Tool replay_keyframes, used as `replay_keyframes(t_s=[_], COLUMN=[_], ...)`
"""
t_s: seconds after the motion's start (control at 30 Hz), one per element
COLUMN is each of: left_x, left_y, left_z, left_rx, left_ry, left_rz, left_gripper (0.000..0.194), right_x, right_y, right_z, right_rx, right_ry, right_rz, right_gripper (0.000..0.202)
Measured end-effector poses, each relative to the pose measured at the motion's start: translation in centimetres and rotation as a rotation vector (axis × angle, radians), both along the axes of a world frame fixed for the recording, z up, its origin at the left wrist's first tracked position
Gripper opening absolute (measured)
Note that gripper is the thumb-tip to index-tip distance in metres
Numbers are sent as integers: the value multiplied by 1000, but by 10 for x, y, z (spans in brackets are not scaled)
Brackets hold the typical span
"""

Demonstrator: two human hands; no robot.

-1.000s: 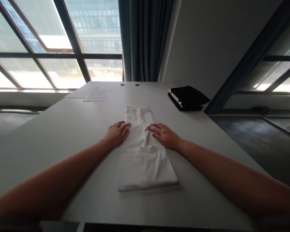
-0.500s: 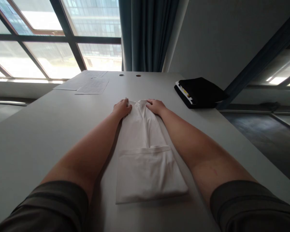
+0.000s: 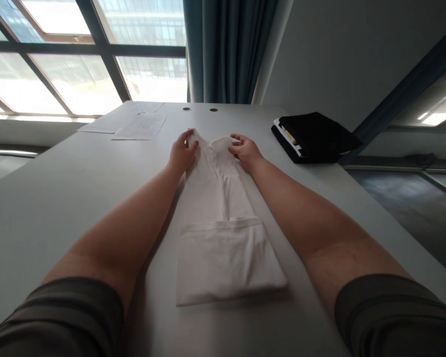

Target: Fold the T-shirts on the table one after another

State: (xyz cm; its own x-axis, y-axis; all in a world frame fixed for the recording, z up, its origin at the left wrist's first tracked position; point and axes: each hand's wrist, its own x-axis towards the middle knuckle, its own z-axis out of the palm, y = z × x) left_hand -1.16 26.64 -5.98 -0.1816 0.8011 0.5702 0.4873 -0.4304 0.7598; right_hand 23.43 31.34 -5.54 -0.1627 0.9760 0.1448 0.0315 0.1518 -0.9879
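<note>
A white T-shirt point(image 3: 228, 198), folded into a long narrow strip, lies lengthwise in front of me. Its near end is doubled over into a flat panel point(image 3: 230, 263). At the far left corner, my left hand point(image 3: 184, 151) pinches the cloth between thumb and fingers. My right hand point(image 3: 245, 150) grips the far right corner in the same way. Between the two hands the far edge is raised off the table and sags around what looks like the neckline. A lengthwise fold runs down the middle of the strip to the panel.
The shirt rests on a white table point(image 3: 78, 198). Paper sheets point(image 3: 139, 126) lie at the far left. A black folder point(image 3: 315, 136) with papers inside sits at the right edge. Two round holes pierce the far end, before a blue curtain point(image 3: 226, 49) and windows.
Both hands have risen from the table and lifted the far end of the shirt with them. The fingers now pinch its corners instead of resting over them. The folded near end stays down.
</note>
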Motion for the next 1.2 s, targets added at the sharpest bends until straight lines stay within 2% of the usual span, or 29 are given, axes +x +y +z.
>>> replay_keyframes(t_s=[0.13,0.27,0.37,0.43,0.5,0.53,0.63,0.7,0.83,0.93,1.1,1.2], left_x=[7,7,-2,-12,-19,-21,-16,-8,0,-5,-19,-21], left_y=[-23,-72,-125,-158,-179,-184,-182,-172,-157,-156,-162,-163], left_z=[26,39,37,34,35,35,37,33,18,11,19,23], left_rx=[56,76,49,-63,-181,-209,-169,-130,-209,-268,-312,-338], left_ry=[-40,-29,121,318,491,541,590,626,787,885,935,938], left_rz=[8,-73,-244,-442,-571,-577,-419,-358,-442,-437,-465,-462], left_gripper=[35,25,42,53,48,43,39,45,55,57,65,61], right_x=[5,25,53,70,81,82,78,71,64,65,70,73], right_y=[-19,-65,-107,-129,-142,-144,-143,-141,-145,-149,-149,-149], right_z=[21,30,26,22,20,20,21,22,23,24,27,31], right_rx=[131,270,386,467,528,558,664,721,757,804,867,885], right_ry=[-19,-65,-270,-494,-630,-658,-686,-715,-741,-801,-857,-819], right_rz=[-2,65,222,363,416,403,310,341,520,550,549,620], right_gripper=[65,67,53,34,35,41,46,41,37,34,28,23])
